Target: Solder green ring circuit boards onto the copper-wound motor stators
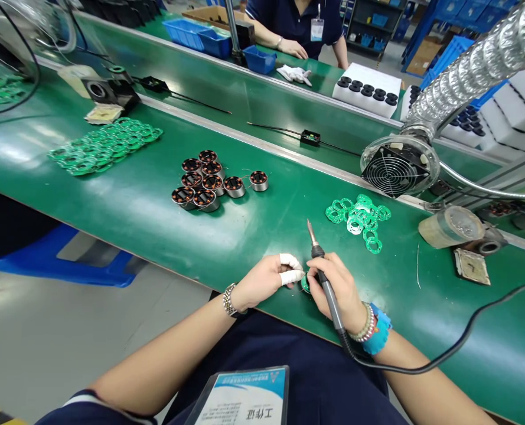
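Note:
My right hand (339, 292) holds a soldering iron (328, 289) against the palm, its bare metal tip pointing up and away from me. The thumb and forefinger of that hand reach down to a small green circuit board (305, 284) near the table's front edge. From the other side, my left hand (268, 277) pinches at the board's edge, with white covers on the thumb and forefinger. Both hands partly hide the board, and what lies under it cannot be made out. Farther forward lie loose green ring-shaped boards (364, 215) and several motor stators (204, 199) with copper windings.
A fume-extractor fan (393, 168) on a silver duct (479, 65) hangs at the right. Beside it stand a plastic tub (443, 229) and a soldering-iron stand (488, 245). More green boards (105, 147) lie at left. A co-worker (289, 29) sits across the bench.

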A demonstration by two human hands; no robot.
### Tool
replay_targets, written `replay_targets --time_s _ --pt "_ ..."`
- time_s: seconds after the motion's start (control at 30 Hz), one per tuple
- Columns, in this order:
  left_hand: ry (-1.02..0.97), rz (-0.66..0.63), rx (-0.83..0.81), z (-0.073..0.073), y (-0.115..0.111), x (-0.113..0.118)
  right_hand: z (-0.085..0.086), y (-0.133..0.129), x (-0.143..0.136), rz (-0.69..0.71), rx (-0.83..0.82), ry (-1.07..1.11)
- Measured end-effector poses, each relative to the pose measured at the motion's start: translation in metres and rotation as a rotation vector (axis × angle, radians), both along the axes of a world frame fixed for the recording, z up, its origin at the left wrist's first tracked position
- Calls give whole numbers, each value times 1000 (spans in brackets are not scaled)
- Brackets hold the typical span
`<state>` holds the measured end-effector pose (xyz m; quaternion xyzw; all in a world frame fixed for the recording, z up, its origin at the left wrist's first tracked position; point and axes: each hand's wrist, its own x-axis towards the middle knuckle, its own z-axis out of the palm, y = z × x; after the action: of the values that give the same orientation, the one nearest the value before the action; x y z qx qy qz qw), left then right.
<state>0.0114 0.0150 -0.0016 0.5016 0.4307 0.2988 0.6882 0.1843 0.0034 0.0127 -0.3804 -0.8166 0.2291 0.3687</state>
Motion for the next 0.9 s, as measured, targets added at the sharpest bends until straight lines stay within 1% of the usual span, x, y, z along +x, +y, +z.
replay_targets --time_s 0.1,0.23,0.3,0.37,0.53,0.6,0.7,0.8,0.9 --pt "-28 18 -11 -1 -4 0 -2 -3 -3 -31 -19 10" --pt "-11 12 69 -5 -5 0 -3 -5 -6 -92 -58 44" --pt "-4 1 83 -7 -4 -1 -1 -4 -6 -91 -69 55" --pt "-25 -22 43 -7 -2 -1 2 -3 -3 -89 -80 64" --pt "-48 -92 -79 -2 6 -4 11 -7 14 -153 -107 137" --pt "-51 -129 -98 0 9 -5 13 -12 23 -143 -151 165" --pt "-56 -182 -113 3 12 -6 18 -18 37 -76 -196 177" --pt "-53 -192 -141 4 13 -7 22 -22 46 -29 -179 187" --pt "-55 -186 -140 3 13 -6 25 -23 48 -45 -217 196"
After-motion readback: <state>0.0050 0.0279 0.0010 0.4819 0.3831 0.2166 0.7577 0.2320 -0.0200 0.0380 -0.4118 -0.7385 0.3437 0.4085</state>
